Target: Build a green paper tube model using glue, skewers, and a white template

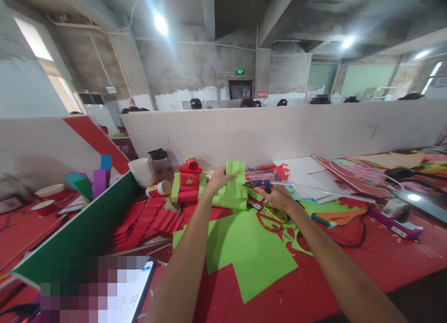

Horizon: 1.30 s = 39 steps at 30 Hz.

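My left hand (220, 178) is closed on the edge of an upright, folded light-green paper piece (235, 183). A blue glue gun (264, 185) is in my right hand (279, 196), its dark nozzle pointing left at the green paper. A clear glue stick (314, 189) trails to the right behind it. Red-handled scissors (268, 223) and yellow-handled scissors (280, 214) lie just below my right hand. Flat light-green sheets (251, 248) spread in front of both hands. To the left stands a red and green paper piece with a star (189, 181).
Folded red paper strips (150, 220) lie left beside a green divider (87, 234). Paper cups (141, 171) and a lidded bottle (161, 164) stand behind. A lit phone (134, 295) is at lower left, a purple power strip (396, 224) at right. A white partition (279, 130) closes the back.
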### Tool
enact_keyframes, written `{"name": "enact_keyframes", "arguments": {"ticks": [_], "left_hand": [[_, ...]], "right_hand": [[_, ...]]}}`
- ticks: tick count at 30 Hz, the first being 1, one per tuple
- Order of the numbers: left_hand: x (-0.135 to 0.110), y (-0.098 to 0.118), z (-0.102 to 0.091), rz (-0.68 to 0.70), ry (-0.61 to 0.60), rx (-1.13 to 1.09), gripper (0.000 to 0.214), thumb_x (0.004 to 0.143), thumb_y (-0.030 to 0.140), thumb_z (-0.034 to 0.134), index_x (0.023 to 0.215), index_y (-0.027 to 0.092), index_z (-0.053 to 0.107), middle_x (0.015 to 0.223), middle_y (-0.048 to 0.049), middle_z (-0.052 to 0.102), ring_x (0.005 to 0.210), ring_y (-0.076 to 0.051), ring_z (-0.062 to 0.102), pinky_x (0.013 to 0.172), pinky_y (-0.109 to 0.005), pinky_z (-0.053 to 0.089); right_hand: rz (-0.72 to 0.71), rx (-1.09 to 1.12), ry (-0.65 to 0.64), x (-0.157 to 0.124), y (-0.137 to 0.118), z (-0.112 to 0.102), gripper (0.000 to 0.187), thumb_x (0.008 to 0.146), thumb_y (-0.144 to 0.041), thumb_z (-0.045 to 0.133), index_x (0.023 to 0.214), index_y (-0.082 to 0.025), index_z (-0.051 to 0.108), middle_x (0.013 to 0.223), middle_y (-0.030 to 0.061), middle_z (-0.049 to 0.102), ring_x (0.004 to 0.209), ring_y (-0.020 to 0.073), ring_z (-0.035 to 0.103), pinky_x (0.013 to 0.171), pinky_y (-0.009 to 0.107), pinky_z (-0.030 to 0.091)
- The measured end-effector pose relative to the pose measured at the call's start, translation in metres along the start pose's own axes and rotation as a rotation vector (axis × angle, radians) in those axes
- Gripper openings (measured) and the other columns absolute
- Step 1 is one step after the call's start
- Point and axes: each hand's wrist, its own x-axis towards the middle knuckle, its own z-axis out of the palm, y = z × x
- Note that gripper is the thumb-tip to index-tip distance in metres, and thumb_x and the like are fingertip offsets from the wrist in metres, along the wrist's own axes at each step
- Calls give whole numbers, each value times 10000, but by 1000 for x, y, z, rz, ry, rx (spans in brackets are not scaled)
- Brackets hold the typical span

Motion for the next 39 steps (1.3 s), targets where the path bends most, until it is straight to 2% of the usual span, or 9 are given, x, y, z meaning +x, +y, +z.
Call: {"name": "enact_keyframes", "arguments": {"ticks": [7,14,17,22,25,31,39], "left_hand": [[-2,-1,-1,-31,91,-20,356,684,354,757,945,117,708,805,-79,724,729,-208,655,600,-276,497],[-2,0,-1,-28,64,-46,377,688,354,751,976,114,703,868,-93,736,769,-217,667,606,-275,505],[0,-3,-2,-5,74,-41,386,681,364,755,972,116,705,934,-108,736,801,-223,673,626,-279,510],[-1,-5,-3,-6,80,-97,404,695,365,734,1003,107,696,944,-113,739,783,-215,681,653,-291,521],[-1,-5,-3,-23,87,-103,416,690,374,740,1006,108,692,933,-110,740,780,-216,683,654,-291,520],[-1,-6,-4,-27,94,-120,385,716,324,724,1029,104,685,967,-124,735,769,-207,679,654,-290,518],[0,-8,-3,-38,99,-150,356,714,307,733,1014,119,696,919,-101,739,720,-185,670,609,-263,510]], "right_hand": [[-10,-40,10,0,0,-1,516,934,-602,381,896,-202,705,807,53,713,732,211,630,650,272,420],[10,-24,26,1,0,1,490,930,-590,396,903,-203,694,816,55,713,742,212,635,654,270,428],[13,-8,3,0,-2,1,463,913,-591,429,919,-214,697,817,54,714,722,213,624,628,268,416],[64,-30,-78,-2,-5,-2,487,898,-625,425,823,-210,669,694,30,666,617,196,571,566,269,382],[57,-13,-42,-2,-5,-4,483,903,-613,427,873,-199,672,739,40,673,657,200,582,611,274,405],[-46,62,45,-1,-2,-3,455,911,-570,455,1002,-180,670,955,73,697,834,207,613,737,280,439],[-12,20,59,0,0,2,476,916,-586,432,965,-181,676,852,63,686,764,200,599,705,276,428]]}}
